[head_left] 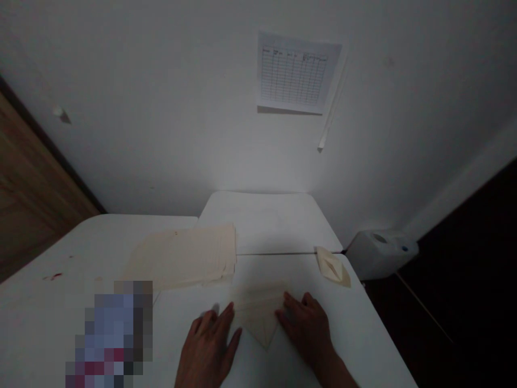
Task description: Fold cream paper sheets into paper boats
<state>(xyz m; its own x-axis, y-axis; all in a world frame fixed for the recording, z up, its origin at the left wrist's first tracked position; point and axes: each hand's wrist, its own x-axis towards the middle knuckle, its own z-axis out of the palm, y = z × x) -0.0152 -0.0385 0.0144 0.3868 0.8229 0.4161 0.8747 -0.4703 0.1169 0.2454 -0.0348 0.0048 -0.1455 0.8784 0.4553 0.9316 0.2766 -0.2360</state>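
Observation:
A cream sheet of paper (258,312), folded to a point that faces me, lies on the white table (60,302) between my hands. My left hand (210,345) lies flat on the table with its fingers stretched out, touching the paper's left edge. My right hand (307,326) lies flat too, its fingertips pressing the paper's right edge. Neither hand holds anything.
A stack of cream sheets (186,256) lies behind my left hand. A folded paper boat (333,265) rests near the table's right edge. A blurred patch (113,334) covers something at the left. A white bin (382,250) stands on the floor to the right. A printed chart (297,73) hangs on the wall.

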